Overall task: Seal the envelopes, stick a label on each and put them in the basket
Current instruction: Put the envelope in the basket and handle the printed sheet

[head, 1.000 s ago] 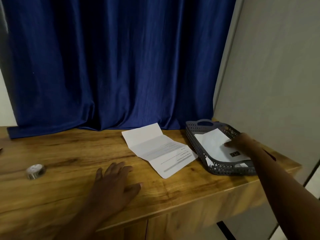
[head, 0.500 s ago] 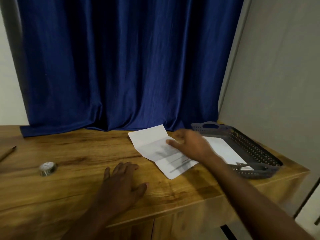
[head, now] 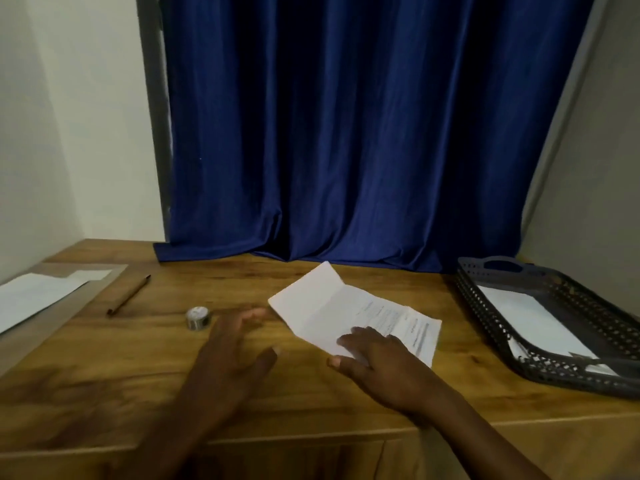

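Right hand [head: 377,362] flat, fingers straight on the near edge of the unfolded letter [head: 349,311] mid-table; left hand [head: 232,344] spread loose above the wood, holding nothing. Basket [head: 485,306] at the right table edge holds a white envelope [head: 530,322]. Tape roll [head: 197,318] just left of left hand, pencil [head: 128,296] and envelope [head: 33,296] further left.

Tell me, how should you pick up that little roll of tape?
Pinch the roll of tape across its round outer wall, coming straight down from above. It lies flat on the table, hole upward, with free space all around; the left hand hovers nearest.
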